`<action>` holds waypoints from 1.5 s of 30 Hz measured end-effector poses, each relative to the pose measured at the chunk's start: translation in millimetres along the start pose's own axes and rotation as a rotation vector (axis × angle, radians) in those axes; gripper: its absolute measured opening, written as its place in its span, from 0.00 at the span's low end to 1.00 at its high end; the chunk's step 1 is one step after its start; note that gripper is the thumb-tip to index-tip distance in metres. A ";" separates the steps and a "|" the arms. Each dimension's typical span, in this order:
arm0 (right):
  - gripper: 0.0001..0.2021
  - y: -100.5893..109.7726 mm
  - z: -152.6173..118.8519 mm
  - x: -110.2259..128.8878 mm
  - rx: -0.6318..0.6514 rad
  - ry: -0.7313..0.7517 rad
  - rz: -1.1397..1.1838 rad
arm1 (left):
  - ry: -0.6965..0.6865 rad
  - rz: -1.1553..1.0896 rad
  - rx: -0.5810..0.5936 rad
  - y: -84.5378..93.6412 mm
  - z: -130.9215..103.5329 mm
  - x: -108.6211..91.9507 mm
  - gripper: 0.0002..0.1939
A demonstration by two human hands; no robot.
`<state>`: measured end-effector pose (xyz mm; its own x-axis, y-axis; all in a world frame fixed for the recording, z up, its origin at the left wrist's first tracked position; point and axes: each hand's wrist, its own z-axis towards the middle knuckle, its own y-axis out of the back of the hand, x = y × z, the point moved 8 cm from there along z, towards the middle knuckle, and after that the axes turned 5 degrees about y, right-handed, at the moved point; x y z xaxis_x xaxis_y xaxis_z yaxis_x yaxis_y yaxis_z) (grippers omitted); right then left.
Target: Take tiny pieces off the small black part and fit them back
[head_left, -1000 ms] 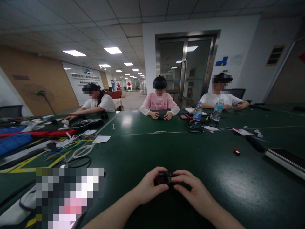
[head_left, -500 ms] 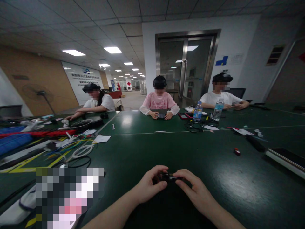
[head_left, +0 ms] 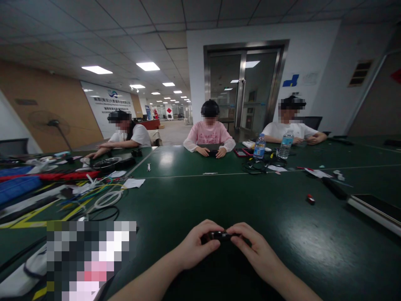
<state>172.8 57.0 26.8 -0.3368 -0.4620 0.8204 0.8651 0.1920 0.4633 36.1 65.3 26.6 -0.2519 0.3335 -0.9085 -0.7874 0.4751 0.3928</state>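
Black, glossy small object (head_left: pixel 223 235), gripped at its ends by left hand (head_left: pixel 198 241) and right hand (head_left: pixel 254 243), over dark-green tabletop (head_left: pixel 200 200). Blue-labelled clear plastic bottle (head_left: pixel 260 146) and pale-labelled clear plastic bottle (head_left: pixel 285 145), upright, contents indistinct. Blue plastic tray (head_left: pixel 19 189), left, contents unclear. Tabletop smooth, glare at right. Steel-framed glass double door (head_left: pixel 260 90) behind.

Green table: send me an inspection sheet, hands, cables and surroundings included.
Surface: dark green table, glossy, with light reflections.
Held thing: small dark object, kind unclear.
Clutter: blue bin and white paper at left; two bottles farther off; small red item at right.
Grips: left hand closed on the object's left end; right hand pinching its right end.
Cables: white coil at left, black cables near the bottles.
Surroundings: three people at the table's far side, glass doors behind.
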 end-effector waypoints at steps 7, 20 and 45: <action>0.12 1.5 -1.7 -7.2 -0.028 -0.094 0.003 | -0.016 -0.015 -0.023 1.0 0.1 0.6 0.13; 0.10 -1.3 0.0 -7.7 0.003 -0.031 0.005 | -0.006 0.020 -0.038 0.5 -0.1 4.7 0.17; 0.10 -6.3 -1.2 -6.8 0.020 -0.049 0.007 | 0.123 0.099 -0.002 -5.5 -1.4 19.4 0.31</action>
<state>170.2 57.8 18.0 -0.3489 -0.4182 0.8387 0.8602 0.2122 0.4637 34.7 68.0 6.6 -0.3955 0.2767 -0.8758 -0.7562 0.4431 0.4815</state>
